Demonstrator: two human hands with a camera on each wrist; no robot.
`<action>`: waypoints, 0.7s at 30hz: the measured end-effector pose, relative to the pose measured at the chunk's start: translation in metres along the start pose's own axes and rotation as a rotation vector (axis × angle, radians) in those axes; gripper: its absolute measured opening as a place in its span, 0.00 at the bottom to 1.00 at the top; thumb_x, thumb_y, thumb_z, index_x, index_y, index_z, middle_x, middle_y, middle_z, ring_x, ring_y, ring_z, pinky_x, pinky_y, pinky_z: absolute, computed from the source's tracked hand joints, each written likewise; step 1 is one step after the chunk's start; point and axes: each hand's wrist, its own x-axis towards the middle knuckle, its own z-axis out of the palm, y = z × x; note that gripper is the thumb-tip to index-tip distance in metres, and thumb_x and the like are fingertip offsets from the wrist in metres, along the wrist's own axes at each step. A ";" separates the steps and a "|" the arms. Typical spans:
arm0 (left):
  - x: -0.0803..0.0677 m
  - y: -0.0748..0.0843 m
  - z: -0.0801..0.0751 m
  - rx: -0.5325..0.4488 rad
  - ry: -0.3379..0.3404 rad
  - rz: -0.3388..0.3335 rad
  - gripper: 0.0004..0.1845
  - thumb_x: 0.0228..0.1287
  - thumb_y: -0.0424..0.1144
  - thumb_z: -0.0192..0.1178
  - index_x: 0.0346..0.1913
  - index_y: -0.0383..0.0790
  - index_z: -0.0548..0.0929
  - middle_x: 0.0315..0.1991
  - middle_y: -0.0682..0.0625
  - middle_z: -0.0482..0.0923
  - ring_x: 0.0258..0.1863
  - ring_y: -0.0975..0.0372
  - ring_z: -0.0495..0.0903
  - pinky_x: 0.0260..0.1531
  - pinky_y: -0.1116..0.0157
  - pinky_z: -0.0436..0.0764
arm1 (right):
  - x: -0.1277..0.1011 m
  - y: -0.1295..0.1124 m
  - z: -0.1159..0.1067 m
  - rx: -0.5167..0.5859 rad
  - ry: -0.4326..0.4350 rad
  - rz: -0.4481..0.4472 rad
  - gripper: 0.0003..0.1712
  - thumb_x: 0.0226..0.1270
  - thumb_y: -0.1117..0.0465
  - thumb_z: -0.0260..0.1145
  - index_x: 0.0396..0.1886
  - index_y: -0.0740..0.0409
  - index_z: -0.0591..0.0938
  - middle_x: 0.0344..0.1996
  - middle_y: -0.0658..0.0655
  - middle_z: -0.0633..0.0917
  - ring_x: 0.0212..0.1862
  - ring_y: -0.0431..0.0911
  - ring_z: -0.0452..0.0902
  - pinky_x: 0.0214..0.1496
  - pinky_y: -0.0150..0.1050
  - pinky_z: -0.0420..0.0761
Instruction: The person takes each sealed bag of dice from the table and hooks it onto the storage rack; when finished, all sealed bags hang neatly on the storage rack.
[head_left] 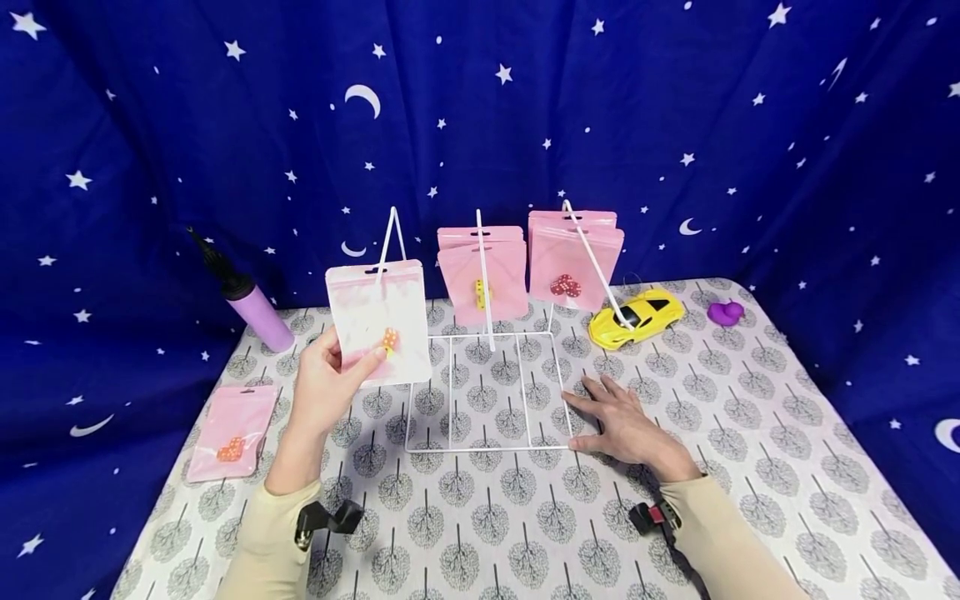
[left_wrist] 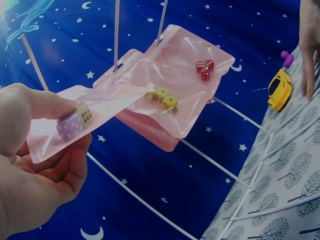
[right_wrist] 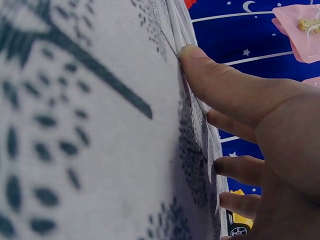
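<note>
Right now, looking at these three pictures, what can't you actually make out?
- Head view: whether the bag in the left hand already hangs on the left hook; the bag covers the hook's foot.
- Head view: how many bags hang behind the front ones on the middle hook.
- Right wrist view: the wire stand under the right hand; the blurred tablecloth fills the frame.

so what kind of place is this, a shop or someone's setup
Likely a staged tabletop setup, not a shop: a star-and-moon backdrop cloth hangs behind a table with a tree-print cover, where a small white wire rack carries pink dice pouches.
</note>
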 end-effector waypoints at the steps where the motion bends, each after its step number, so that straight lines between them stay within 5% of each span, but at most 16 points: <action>1: 0.002 0.000 0.000 -0.001 0.001 0.003 0.18 0.55 0.25 0.67 0.50 0.26 0.79 0.38 0.46 0.85 0.32 0.66 0.85 0.34 0.68 0.86 | 0.000 0.000 0.000 0.000 -0.001 0.001 0.46 0.55 0.41 0.71 0.72 0.47 0.68 0.74 0.70 0.55 0.74 0.72 0.43 0.66 0.78 0.42; 7: 0.011 -0.004 0.001 -0.069 0.011 -0.019 0.19 0.56 0.24 0.66 0.51 0.23 0.77 0.34 0.58 0.84 0.32 0.67 0.84 0.34 0.69 0.86 | 0.000 -0.001 0.000 0.001 -0.001 0.005 0.45 0.55 0.40 0.71 0.72 0.46 0.68 0.74 0.70 0.56 0.74 0.72 0.43 0.67 0.78 0.42; 21: 0.026 -0.004 0.004 -0.056 0.018 -0.025 0.19 0.56 0.26 0.67 0.51 0.25 0.78 0.35 0.58 0.83 0.33 0.66 0.84 0.36 0.70 0.86 | -0.001 -0.001 0.000 -0.001 0.008 -0.004 0.45 0.55 0.41 0.71 0.71 0.48 0.68 0.74 0.71 0.56 0.74 0.72 0.44 0.66 0.78 0.43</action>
